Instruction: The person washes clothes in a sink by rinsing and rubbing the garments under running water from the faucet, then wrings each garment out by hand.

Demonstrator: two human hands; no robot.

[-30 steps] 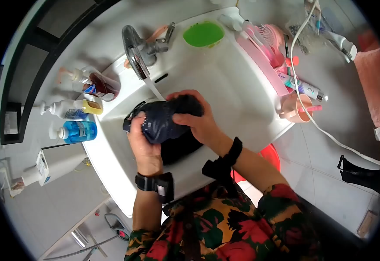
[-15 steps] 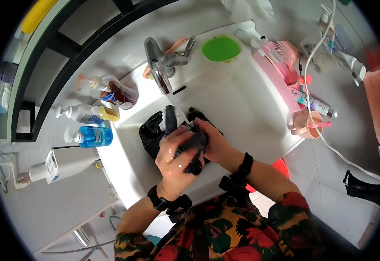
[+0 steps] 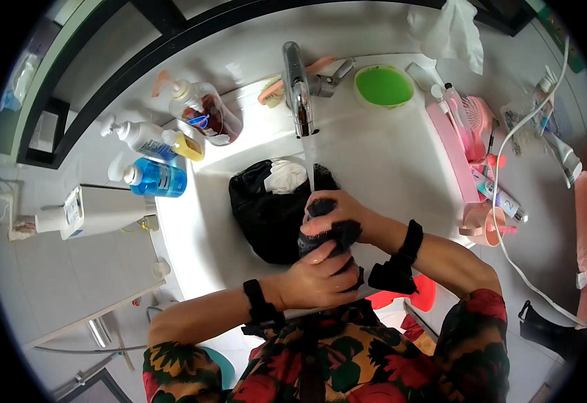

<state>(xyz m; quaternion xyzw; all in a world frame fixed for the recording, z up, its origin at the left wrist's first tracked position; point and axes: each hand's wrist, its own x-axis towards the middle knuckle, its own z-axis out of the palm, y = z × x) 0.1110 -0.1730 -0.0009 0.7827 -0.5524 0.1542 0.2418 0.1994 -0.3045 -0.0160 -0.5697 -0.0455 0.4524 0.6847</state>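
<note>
My left hand (image 3: 317,281) and my right hand (image 3: 337,216) are both closed around a dark, wet, bunched cloth (image 3: 327,240), whose exact kind I cannot make out. The right one grips it higher up, the left one lower, near the front of the white sink (image 3: 387,154). From the faucet (image 3: 296,87) a thin stream of water (image 3: 311,161) runs down towards my right hand. Black garments (image 3: 263,221) lie heaped in the basin to the left of my hands, with a white piece of fabric (image 3: 286,176) on top.
Along the left rim stand a blue pump bottle (image 3: 162,178), a white pump bottle (image 3: 142,140) and a clear bottle with dark red contents (image 3: 206,114). A green bowl (image 3: 384,86) sits behind, right of the faucet. A pink tray (image 3: 451,151) and a cup (image 3: 484,225) line the right edge.
Water now flows from the faucet. My hands have moved right, away from the heap, with the cloth, so more of the black garments shows. The view has shifted.
</note>
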